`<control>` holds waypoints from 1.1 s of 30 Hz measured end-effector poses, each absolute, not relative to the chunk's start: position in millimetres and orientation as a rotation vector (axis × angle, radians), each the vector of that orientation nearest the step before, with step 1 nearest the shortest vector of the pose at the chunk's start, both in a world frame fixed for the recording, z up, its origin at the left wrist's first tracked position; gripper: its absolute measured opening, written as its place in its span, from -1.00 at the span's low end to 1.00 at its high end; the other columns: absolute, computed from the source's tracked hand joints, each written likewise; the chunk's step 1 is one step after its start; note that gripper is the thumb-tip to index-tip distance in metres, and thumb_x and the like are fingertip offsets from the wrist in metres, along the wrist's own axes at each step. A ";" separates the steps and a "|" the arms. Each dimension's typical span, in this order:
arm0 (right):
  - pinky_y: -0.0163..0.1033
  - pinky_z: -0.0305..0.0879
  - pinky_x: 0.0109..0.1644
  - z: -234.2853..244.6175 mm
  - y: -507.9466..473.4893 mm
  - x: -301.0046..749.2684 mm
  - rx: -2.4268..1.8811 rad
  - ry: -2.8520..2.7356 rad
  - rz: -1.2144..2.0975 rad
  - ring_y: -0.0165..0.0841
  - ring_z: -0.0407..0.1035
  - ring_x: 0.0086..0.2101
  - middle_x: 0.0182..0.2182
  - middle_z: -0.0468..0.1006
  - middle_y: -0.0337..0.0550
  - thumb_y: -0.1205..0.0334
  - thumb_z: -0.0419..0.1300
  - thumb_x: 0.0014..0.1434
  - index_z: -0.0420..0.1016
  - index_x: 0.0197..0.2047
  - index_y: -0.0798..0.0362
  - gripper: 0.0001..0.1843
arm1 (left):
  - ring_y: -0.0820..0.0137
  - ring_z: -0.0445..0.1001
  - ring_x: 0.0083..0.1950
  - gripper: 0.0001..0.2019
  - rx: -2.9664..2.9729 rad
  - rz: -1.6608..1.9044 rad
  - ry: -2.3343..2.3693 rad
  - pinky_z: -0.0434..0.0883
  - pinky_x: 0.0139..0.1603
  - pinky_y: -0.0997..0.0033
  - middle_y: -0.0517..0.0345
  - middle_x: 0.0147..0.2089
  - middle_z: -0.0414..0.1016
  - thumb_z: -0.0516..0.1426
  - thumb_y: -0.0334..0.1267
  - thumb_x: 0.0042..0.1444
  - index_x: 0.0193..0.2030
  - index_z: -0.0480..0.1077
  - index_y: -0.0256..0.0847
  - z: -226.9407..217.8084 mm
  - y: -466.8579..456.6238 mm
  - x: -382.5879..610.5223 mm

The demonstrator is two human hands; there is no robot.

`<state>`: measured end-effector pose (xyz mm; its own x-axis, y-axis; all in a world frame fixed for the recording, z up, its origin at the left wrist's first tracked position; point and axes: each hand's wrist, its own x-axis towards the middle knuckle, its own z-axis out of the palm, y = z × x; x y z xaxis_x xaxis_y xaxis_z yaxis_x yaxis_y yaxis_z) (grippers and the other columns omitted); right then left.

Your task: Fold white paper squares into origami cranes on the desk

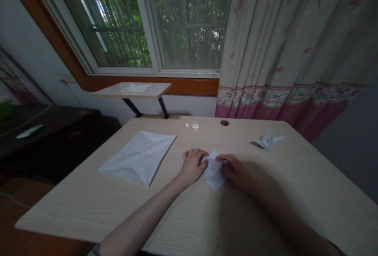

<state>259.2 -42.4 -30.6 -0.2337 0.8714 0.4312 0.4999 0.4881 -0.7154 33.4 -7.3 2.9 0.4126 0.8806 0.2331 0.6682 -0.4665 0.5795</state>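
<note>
My left hand [191, 165] and right hand [236, 171], half-closed, pinch the folded white paper [214, 174]; uneven pressure could slip a crease.

A home room: a pale wood desk [73, 212] at six o'clock, a barred window [189, 23] at twelve, floral curtains [283, 43] at two, dark wooden furniture [50, 145] at nine.

The left hand [191, 166] and right hand [237, 172] pinch a small folded paper [214, 170] on a pale wooden desk [88, 204]. A creased white paper sheet [138, 157] lies to their left, a paper crane [268, 140] to their right. Behind the desk are a 2-pane window [189, 19] and a pink-hemmed curtain [283, 51].
</note>
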 end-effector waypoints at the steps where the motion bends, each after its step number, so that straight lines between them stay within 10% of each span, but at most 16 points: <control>1: -0.06 0.46 0.04 -29.9 -42.2 258.3 -1.159 -1.872 0.558 -0.20 0.48 -0.04 -0.06 0.58 -0.07 0.28 0.09 0.23 0.47 0.02 -0.05 -0.70 | 0.21 0.39 0.08 -0.80 2.274 0.738 1.321 0.15 0.14 0.11 0.15 -0.04 0.55 0.10 -0.33 0.22 -0.05 0.47 -0.08 2.5 -6.9 33.3; 15: -0.08 0.53 -0.10 -27.8 -35.2 248.8 -1.324 -1.689 0.638 -0.25 0.54 -0.17 0.00 0.54 -0.02 0.36 0.05 0.16 0.33 0.19 -0.05 -0.49 | 0.23 0.43 0.03 -0.69 2.282 0.803 1.319 0.15 0.16 0.10 0.16 -0.08 0.54 0.12 -0.42 0.18 0.05 0.37 -0.11 -3.3 -4.9 32.2; 21: 0.09 0.43 0.11 -41.9 -34.1 252.9 -1.218 -1.846 0.292 -0.12 0.33 0.15 0.18 0.40 0.06 0.40 0.03 0.18 0.22 0.30 -0.06 -0.39 | 0.23 0.38 0.08 -0.78 2.378 0.830 1.274 0.14 0.15 0.10 0.13 -0.02 0.48 0.14 -0.43 0.17 -0.06 0.38 -0.11 0.4 -9.0 29.4; 27: 0.16 0.26 0.26 -49.2 -34.8 256.9 -1.243 -2.077 0.006 -0.12 0.19 0.26 0.29 0.29 0.04 0.46 -0.02 0.25 0.30 0.29 -0.09 -0.42 | 0.20 0.37 0.10 -0.86 2.494 0.749 1.296 0.11 0.18 0.06 0.12 -0.01 0.44 0.25 -0.25 0.15 -0.15 0.45 -0.09 5.6 -13.8 31.4; 33: 0.16 0.22 0.28 -54.1 -36.3 253.7 -1.328 -2.161 -0.132 -0.12 0.15 0.29 0.35 0.23 0.01 0.49 -0.03 0.24 0.43 0.22 -0.08 -0.45 | 0.10 0.34 0.12 -0.42 2.534 0.690 1.287 0.10 0.20 -0.01 0.06 0.03 0.41 0.40 0.14 -0.14 -0.08 0.37 -0.14 7.0 -18.8 35.2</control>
